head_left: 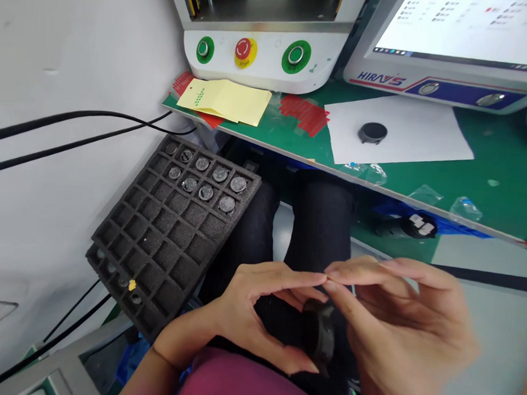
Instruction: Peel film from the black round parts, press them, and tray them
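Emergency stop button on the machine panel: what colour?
The round stop button is red, on a yellow surround; head view.

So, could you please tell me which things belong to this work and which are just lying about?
Likely in use:
dark case in left hand
foam tray with round pieces
similar case on white paper

Probably lying about:
yellow paper
red strips
clear plastic scraps

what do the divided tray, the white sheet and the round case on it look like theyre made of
Divided tray: matt dark foam, judging by its grainy, speckled surface.

White sheet: probably plain paper, thin and flat with a dull finish.

Round case: smooth and dark with a low sheen; could be coated metal or plastic, the look doesn't settle it.
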`<action>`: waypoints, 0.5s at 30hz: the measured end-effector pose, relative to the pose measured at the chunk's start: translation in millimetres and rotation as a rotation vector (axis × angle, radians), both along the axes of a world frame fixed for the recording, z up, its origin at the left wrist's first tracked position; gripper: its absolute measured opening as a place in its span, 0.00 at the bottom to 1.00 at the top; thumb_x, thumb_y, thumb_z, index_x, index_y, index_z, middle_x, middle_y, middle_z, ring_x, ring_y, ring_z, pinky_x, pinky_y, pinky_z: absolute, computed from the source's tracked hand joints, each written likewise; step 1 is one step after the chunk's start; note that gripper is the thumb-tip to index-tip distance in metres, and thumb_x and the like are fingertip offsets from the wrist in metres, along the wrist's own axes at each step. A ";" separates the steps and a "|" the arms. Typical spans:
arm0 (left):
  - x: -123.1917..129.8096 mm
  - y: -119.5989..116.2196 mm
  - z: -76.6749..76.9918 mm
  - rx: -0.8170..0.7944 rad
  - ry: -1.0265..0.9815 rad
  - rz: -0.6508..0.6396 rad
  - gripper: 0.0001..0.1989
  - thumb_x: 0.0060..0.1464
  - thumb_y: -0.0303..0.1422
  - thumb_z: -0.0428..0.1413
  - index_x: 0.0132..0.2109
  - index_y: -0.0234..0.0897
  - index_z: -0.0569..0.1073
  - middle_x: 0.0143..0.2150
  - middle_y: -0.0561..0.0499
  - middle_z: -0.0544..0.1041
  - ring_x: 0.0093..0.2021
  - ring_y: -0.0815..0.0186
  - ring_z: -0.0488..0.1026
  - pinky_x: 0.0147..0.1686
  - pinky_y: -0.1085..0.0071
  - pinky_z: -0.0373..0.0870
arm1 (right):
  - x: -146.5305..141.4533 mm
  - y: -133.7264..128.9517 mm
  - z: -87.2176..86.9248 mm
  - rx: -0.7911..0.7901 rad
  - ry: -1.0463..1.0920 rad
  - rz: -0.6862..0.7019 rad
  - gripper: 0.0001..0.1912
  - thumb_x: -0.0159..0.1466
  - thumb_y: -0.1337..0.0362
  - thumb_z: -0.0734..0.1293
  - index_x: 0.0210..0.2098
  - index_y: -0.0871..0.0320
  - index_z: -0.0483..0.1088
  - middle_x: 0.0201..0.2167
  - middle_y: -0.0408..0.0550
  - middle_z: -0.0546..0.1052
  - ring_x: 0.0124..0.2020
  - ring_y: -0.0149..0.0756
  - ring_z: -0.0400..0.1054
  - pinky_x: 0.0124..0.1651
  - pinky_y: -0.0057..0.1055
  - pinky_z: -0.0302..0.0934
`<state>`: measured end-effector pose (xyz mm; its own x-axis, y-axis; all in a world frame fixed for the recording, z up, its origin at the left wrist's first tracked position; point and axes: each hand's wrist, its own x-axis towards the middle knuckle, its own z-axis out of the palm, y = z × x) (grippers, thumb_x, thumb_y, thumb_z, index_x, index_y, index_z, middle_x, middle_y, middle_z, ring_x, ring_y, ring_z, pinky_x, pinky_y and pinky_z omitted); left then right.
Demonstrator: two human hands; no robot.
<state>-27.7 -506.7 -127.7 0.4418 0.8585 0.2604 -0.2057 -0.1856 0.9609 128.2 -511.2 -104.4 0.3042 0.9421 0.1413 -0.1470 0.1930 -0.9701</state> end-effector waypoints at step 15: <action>3.2 -7.4 -2.7 -0.216 -0.107 -0.035 0.47 0.33 0.37 0.73 0.63 0.49 0.67 0.46 0.46 0.81 0.40 0.59 0.81 0.39 0.67 0.80 | 7.8 0.9 -3.1 -0.127 0.059 0.057 0.20 0.53 0.74 0.76 0.41 0.52 0.71 0.25 0.39 0.78 0.25 0.32 0.73 0.30 0.28 0.71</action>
<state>-24.5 -514.1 -130.4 0.4521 0.8839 0.1194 -0.3107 0.0306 0.9500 136.1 -510.3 -107.6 0.2536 0.9673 0.0030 -0.2118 0.0586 -0.9756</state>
